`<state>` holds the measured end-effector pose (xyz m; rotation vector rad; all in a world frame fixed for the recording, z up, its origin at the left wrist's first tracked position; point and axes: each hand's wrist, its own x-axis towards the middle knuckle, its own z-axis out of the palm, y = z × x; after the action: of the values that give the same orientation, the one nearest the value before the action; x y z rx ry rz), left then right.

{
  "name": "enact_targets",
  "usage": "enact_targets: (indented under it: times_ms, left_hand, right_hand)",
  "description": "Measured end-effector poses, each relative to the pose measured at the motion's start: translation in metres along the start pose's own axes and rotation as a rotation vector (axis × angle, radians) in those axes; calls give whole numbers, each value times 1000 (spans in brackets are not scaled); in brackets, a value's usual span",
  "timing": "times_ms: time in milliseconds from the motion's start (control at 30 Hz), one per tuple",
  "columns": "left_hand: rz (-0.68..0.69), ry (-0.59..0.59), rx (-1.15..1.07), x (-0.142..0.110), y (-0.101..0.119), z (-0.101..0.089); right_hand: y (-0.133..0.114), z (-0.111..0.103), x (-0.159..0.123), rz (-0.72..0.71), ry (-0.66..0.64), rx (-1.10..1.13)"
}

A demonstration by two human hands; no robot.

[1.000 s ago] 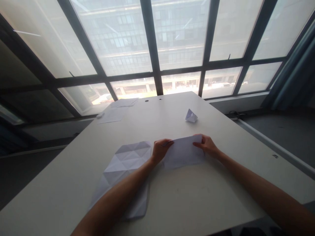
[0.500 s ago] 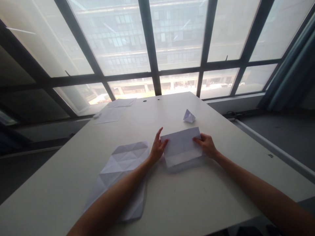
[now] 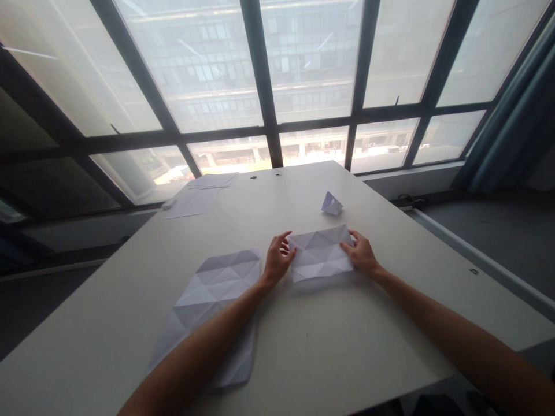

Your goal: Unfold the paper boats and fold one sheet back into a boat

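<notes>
A white sheet of paper folded in half (image 3: 319, 254), marked with triangular creases, lies on the white table (image 3: 338, 346) in front of me. My left hand (image 3: 277, 258) rests at its left edge with fingers loosely curled and apart, touching the paper's side. My right hand (image 3: 359, 252) presses its fingertips on the paper's right edge. A larger creased sheet (image 3: 212, 306) lies flat under my left forearm.
A small folded paper pyramid (image 3: 332, 203) stands beyond the folded sheet. Flat papers (image 3: 197, 196) lie at the table's far left corner. Dark-framed windows (image 3: 269, 104) rise behind the table, and a blue curtain (image 3: 511, 115) hangs at right.
The folded sheet, raised at its far edge a second ago, now lies flat with its creased face up. My left hand let go of the top edge and moved to the left side.
</notes>
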<state>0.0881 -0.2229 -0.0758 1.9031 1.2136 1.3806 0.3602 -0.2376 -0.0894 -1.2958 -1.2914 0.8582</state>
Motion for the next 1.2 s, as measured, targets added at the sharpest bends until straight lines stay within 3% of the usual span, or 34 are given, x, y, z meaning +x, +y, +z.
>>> enact_targets:
  times_ms: [67,133,333,467,600,700,833,1033,1200]
  left_hand:
    - [87,49,161,0,-1,0]
    - [182,-21,276,-2,1,0]
    - [321,-575,569,-17,7,6]
    - [316,-762,696,-21,10,4]
    - [322,-777,726,-21,15,2]
    - [321,-773,730,-21,18,1]
    - [291,-778,748,-20,15,1]
    - [60,-689,850,-16,5,-1]
    - [-10,-621,882,-14,-2,0]
  right_hand:
    - [1,2,0,-13,-24,-72]
    - [2,5,-1,-48,-40,-152]
    - [2,13,-11,-167,-36,-551]
    - [-9,17,-24,-362,-98,-883]
    - [-14,27,-34,-518,-422,-968]
    - [-10,32,-35,-503,-595,-956]
    - [-1,29,-29,-404,-552,-1008]
    - [7,19,-19,-258,-405,-1074]
    - [11,13,-13,-171,-316,-1073]
